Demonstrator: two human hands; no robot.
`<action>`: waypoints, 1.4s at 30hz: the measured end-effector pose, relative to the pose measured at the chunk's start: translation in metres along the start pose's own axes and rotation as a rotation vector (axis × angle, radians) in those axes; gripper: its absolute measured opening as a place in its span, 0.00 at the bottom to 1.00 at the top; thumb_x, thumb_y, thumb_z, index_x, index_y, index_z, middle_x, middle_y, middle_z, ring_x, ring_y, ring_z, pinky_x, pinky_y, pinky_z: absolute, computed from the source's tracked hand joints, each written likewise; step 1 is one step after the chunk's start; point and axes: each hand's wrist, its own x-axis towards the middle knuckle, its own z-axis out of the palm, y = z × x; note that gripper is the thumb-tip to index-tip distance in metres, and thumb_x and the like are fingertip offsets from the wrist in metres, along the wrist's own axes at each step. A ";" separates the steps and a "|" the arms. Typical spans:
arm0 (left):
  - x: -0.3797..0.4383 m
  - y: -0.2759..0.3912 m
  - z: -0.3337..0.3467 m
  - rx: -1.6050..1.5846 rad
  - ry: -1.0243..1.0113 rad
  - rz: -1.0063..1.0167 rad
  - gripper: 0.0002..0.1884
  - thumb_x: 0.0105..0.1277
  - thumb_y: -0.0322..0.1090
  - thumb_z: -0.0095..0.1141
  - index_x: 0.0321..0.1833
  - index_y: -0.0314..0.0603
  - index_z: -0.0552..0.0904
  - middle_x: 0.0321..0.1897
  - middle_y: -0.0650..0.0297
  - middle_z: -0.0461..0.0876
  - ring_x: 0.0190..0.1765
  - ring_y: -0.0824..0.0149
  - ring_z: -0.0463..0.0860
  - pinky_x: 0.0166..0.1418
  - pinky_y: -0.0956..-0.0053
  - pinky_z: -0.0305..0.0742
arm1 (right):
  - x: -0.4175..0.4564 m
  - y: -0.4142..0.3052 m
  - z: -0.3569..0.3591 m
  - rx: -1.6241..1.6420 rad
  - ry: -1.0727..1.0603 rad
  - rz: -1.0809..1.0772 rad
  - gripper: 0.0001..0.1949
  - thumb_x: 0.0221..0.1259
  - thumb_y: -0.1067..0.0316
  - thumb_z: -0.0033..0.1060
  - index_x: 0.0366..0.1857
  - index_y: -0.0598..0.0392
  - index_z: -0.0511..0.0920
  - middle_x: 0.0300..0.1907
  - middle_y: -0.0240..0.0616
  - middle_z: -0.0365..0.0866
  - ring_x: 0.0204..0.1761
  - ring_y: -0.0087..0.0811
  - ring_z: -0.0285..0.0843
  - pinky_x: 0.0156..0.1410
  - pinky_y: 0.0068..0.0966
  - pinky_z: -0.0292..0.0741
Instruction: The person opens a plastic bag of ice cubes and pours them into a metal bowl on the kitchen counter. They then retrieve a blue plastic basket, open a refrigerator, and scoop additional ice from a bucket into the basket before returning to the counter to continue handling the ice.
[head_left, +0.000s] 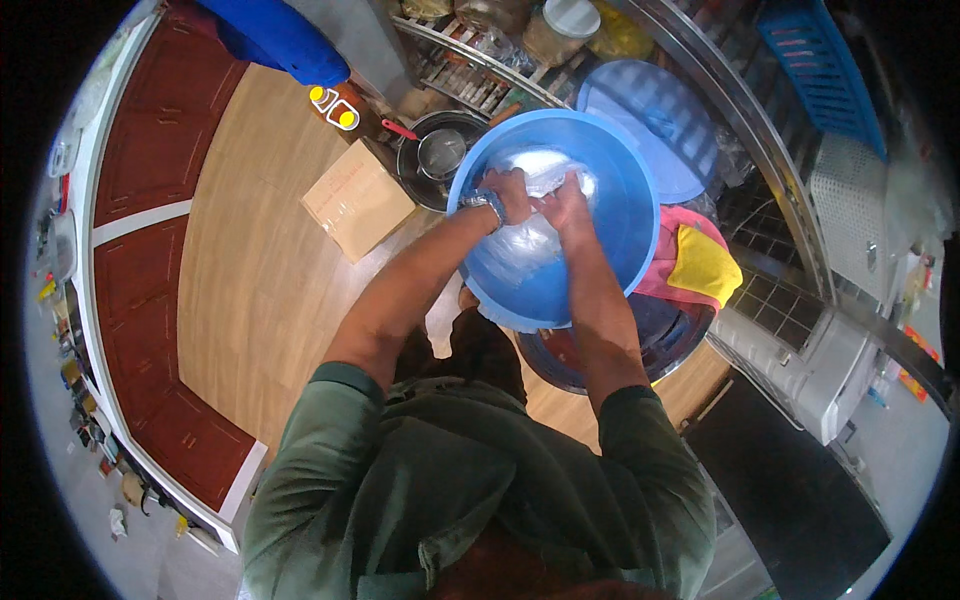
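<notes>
A round blue plastic basin (517, 300) is in front of me, its mouth facing up. Both my hands are inside it, close together over a clear plastic bag (525, 244). My left hand (511, 193), with a metal-banded watch at the wrist, grips the plastic with bent fingers. Pinching the same plastic just to the right is my right hand (564, 202). Something pale and shiny shows beyond the fingers, and I cannot tell whether it is in the bag or beneath it. My fingertips are partly hidden.
A cardboard box (360, 199) is left of the basin, near a dark pan (409, 161) with a red-handled strainer (442, 154). Yellow-capped bottles (334, 109) stand behind. To the right are a blue lid (649, 127), pink cloth (667, 259), yellow cloth (703, 266) and large metal bowl (667, 337).
</notes>
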 end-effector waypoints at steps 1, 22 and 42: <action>-0.001 0.005 0.000 0.047 0.023 -0.006 0.23 0.64 0.40 0.53 0.59 0.33 0.77 0.55 0.43 0.82 0.58 0.42 0.82 0.66 0.53 0.72 | 0.002 0.002 0.002 0.002 0.003 -0.028 0.27 0.79 0.46 0.35 0.72 0.52 0.60 0.74 0.42 0.59 0.72 0.49 0.60 0.73 0.61 0.59; 0.032 -0.051 0.119 0.287 -0.336 0.147 0.30 0.74 0.41 0.39 0.79 0.53 0.55 0.74 0.58 0.66 0.77 0.54 0.62 0.79 0.50 0.49 | -0.046 -0.002 0.023 -1.420 0.337 -0.809 0.35 0.56 0.45 0.67 0.60 0.63 0.73 0.63 0.65 0.70 0.61 0.56 0.73 0.69 0.41 0.70; -0.018 -0.003 0.042 0.411 -0.336 0.217 0.15 0.68 0.34 0.47 0.49 0.43 0.86 0.58 0.52 0.82 0.64 0.52 0.77 0.66 0.49 0.67 | 0.034 -0.021 0.008 -1.581 -0.012 -0.606 0.23 0.53 0.48 0.71 0.49 0.49 0.86 0.56 0.42 0.82 0.57 0.40 0.79 0.63 0.34 0.75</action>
